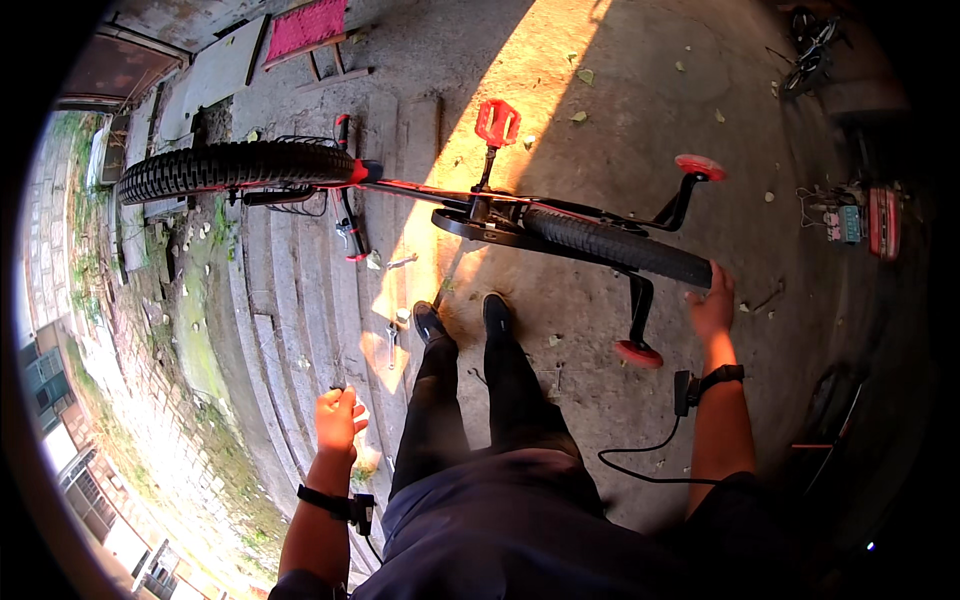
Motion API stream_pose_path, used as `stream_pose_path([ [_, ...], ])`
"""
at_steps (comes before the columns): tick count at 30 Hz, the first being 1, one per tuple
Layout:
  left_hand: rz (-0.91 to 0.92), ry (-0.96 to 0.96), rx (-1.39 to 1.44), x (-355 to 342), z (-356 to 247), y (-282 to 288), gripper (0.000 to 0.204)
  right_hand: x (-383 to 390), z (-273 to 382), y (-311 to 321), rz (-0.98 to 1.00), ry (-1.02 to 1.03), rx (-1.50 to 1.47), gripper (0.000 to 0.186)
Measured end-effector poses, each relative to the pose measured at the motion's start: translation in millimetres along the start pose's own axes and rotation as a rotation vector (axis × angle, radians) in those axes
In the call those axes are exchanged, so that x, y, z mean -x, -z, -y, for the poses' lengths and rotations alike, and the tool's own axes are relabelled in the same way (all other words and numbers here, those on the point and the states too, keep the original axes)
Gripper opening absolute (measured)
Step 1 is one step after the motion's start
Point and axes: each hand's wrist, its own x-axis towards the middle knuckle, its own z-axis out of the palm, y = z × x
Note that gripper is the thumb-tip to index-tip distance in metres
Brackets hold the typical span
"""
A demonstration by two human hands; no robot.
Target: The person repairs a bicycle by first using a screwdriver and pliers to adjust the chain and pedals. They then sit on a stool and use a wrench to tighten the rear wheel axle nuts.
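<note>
A child's bicycle, black and red, stands upside down before me with its wheels upward. Its front wheel (240,165) is at the left, and its rear wheel (620,247) reaches toward my right. A red training wheel (700,168) sticks out on the far side, another training wheel (639,353) on the near side. My right hand (712,305) is closed round the end of the rear tyre, thumb on the near side. Away from the bicycle, my left hand (340,422) hangs with curled fingers; a small dark bit shows at its top. A red pedal (497,123) points away from me.
Wrenches (391,345) and a small round container (403,317) lie by my left foot; other tools (770,297) are scattered on the concrete. Long slabs (285,270) run along the left. A pink-covered folding seat (308,30) stands far left, a red toolbox (884,222) at right.
</note>
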Motion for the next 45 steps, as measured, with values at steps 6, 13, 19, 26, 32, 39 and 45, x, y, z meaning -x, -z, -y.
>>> stream_pose_path([
  [6,-0.07,-0.04,-0.004,20.9,-1.0,-21.5,0.036,-0.2,1.1,1.9,-0.046,0.123,0.016,0.073],
  [13,-0.024,-0.048,0.008,25.8,6.8,-26.6,0.052,-2.5,2.0,3.1,-0.046,0.163,0.012,0.07],
  [19,-0.035,-0.058,-0.008,36.8,16.1,-39.9,0.051,-2.0,-1.5,1.4,-0.046,0.202,0.002,0.07],
  [26,-0.017,-0.094,0.031,49.5,38.6,-43.6,0.047,-0.5,17.1,9.9,0.02,0.222,-0.012,0.07],
  [32,-0.045,-0.032,0.025,60.9,61.1,-38.9,0.041,17.3,78.0,29.5,0.001,0.384,-0.092,0.066],
  [39,-0.073,0.038,0.128,77.6,119.0,-25.4,0.039,64.5,175.5,27.7,0.083,0.617,-0.169,0.063],
  [45,-0.152,0.12,0.347,121.0,207.1,6.0,0.037,137.0,245.2,3.3,0.286,0.991,-0.172,0.063],
])
